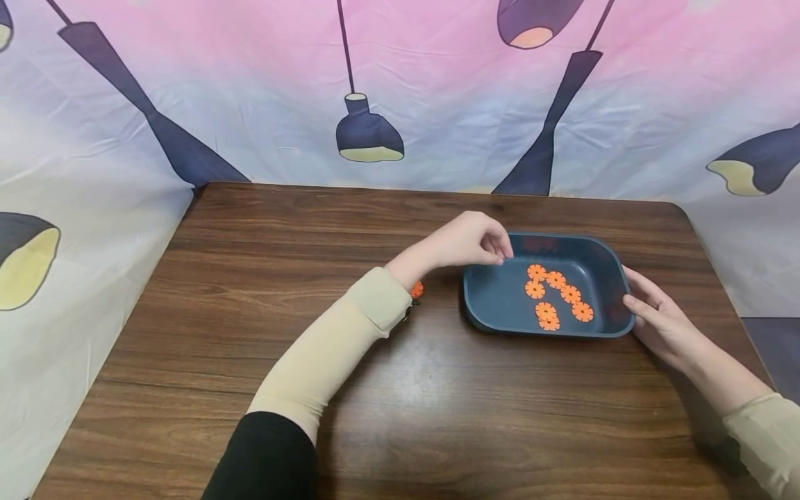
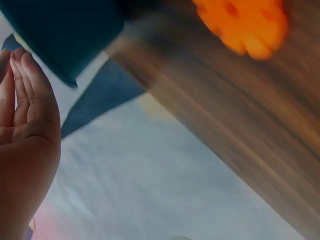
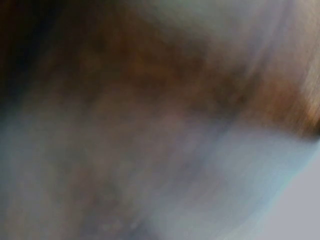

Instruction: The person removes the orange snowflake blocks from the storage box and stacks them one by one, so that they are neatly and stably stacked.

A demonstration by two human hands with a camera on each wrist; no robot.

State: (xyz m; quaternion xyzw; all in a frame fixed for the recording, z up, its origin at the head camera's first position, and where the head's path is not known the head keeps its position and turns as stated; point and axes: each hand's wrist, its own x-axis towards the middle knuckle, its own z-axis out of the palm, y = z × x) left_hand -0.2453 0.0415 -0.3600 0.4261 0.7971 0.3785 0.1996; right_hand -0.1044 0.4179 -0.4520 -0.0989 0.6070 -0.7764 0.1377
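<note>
Tray [image 1: 500,298], dark blue: right of centre in the frame, flat on the wooden table [image 1: 431,423]. 7 orange flower discs [image 1: 570,294] lie inside it, 5 in a bent chain and 2 overlapping nearer its lower edge. All sit right of its middle, leaving the floor bare at left.

My right hand [image 1: 665,323], at the tray's right end: thumb over the rim, fingers against the outer wall, so clamped on that wall. I judge this grip keeps the tray from sliding and leaves its open top free. The right wrist view is too blurred to add anything.

My left hand [image 1: 465,239] hovers at the tray's upper-left corner. Fingers [image 2: 37,85] loosely bent, side by side; no piece seen between them and the thumb. Whether the tips touch the thumb I cannot tell. Coming in from the left, I probably keep this arm clear of the right hand's side.

1 loose disc [image 1: 417,289] on the table, just beside my left cuff [image 1: 382,298], which partly hides it; well apart from the tray.

Printed cloth [image 1: 262,104] hangs across the upper frame, behind the table.
</note>
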